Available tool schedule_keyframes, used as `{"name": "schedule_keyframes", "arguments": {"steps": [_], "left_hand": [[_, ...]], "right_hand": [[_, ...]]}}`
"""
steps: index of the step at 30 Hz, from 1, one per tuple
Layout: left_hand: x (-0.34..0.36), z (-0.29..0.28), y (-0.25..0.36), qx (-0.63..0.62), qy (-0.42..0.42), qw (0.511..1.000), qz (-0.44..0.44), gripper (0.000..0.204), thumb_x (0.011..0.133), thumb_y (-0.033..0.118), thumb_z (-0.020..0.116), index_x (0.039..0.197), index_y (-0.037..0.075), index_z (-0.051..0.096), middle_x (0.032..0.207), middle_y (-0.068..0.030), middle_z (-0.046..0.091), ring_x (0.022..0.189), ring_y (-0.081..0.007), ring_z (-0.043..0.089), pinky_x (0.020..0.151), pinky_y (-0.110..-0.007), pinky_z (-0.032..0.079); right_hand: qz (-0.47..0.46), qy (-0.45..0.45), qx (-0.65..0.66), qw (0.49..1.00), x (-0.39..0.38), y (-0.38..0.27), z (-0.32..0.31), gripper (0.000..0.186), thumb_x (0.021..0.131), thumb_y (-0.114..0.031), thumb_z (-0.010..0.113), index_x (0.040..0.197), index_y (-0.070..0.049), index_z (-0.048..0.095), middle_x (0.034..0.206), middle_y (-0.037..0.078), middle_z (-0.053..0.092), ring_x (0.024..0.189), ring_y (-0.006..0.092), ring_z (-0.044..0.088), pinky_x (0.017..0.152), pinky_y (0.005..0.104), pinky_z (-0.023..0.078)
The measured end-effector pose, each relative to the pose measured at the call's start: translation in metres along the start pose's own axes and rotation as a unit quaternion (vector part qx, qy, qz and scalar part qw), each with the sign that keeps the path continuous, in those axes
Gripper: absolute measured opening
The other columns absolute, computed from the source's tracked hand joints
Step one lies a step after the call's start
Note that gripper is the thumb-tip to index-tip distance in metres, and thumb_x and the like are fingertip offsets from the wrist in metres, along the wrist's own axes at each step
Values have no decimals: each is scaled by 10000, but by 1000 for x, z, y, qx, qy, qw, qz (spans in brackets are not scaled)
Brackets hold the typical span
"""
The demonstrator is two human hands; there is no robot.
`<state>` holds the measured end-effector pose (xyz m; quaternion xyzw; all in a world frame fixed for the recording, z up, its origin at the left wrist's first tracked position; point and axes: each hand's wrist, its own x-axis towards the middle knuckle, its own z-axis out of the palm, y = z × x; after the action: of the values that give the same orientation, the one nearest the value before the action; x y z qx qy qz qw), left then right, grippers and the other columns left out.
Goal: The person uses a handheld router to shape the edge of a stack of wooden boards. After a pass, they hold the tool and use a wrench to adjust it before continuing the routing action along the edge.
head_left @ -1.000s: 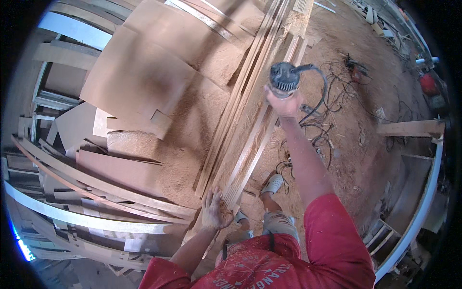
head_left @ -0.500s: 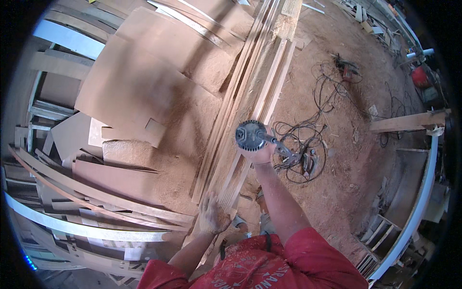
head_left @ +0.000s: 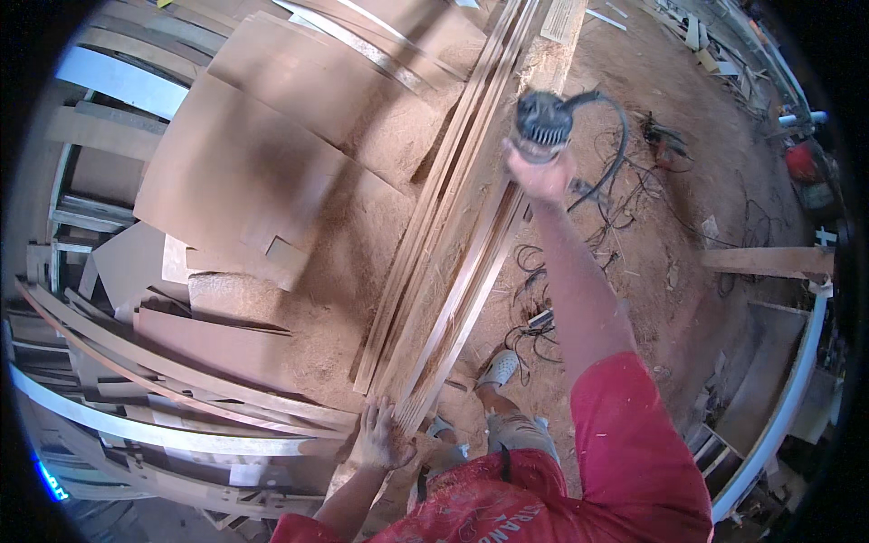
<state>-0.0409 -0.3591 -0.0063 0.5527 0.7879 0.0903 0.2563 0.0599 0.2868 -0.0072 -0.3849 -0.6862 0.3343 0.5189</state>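
My right hand (head_left: 541, 174) grips a handheld power tool (head_left: 543, 118), dark and cylindrical with a vented top and black cord, over long pale timber strips (head_left: 460, 312) running away from me. The tool is far along the strips, at arm's length; its underside is hidden. My left hand (head_left: 380, 436) lies with fingers outstretched at the near end of the wood, just beside the grooved board. A bundle of narrow strips (head_left: 425, 217) runs along the left of the board, dusted with sawdust.
Large brown sheets (head_left: 253, 163) and curved offcuts (head_left: 163, 362) fill the left. On the dusty floor at right lie tangled cables (head_left: 615, 226) and another power tool (head_left: 665, 145). A wooden beam (head_left: 765, 262) sticks in at the right; my feet (head_left: 498, 369) show below the boards.
My right hand and the tool came toward me by half a second ago, then moved back up along the boards. My left hand now sits slightly lower and further left.
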Motion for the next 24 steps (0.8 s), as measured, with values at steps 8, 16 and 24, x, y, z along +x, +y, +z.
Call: {"name": "schedule_keyframes", "arguments": {"steps": [8,16,24], "left_hand": [[-4,9,-2,-19,39,999,9,1114,753,497,861,1666,51,402,1742,-287,452,1618,-592,375,1319,-732,296],[7,-1,8,-8,51,999,13,1019,781,456,839,1629,55,439,1736,-275,476,1622,-562,399,1329,-696,312],[5,-3,4,1,29,1000,11,1121,729,471,856,1663,50,400,1778,-251,432,1659,-491,380,1381,-631,264]], "right_hand": [[97,42,-98,990,118,41,-13,749,784,-551,981,1346,-96,785,1233,119,860,1215,277,802,1079,444,618],[85,66,-113,988,163,67,-17,687,785,-530,1001,1287,-94,826,1188,102,875,1144,257,828,1029,418,612],[79,58,-35,995,125,56,-10,634,797,-388,1044,1276,-44,812,1190,110,863,1094,223,816,1001,390,609]]}}
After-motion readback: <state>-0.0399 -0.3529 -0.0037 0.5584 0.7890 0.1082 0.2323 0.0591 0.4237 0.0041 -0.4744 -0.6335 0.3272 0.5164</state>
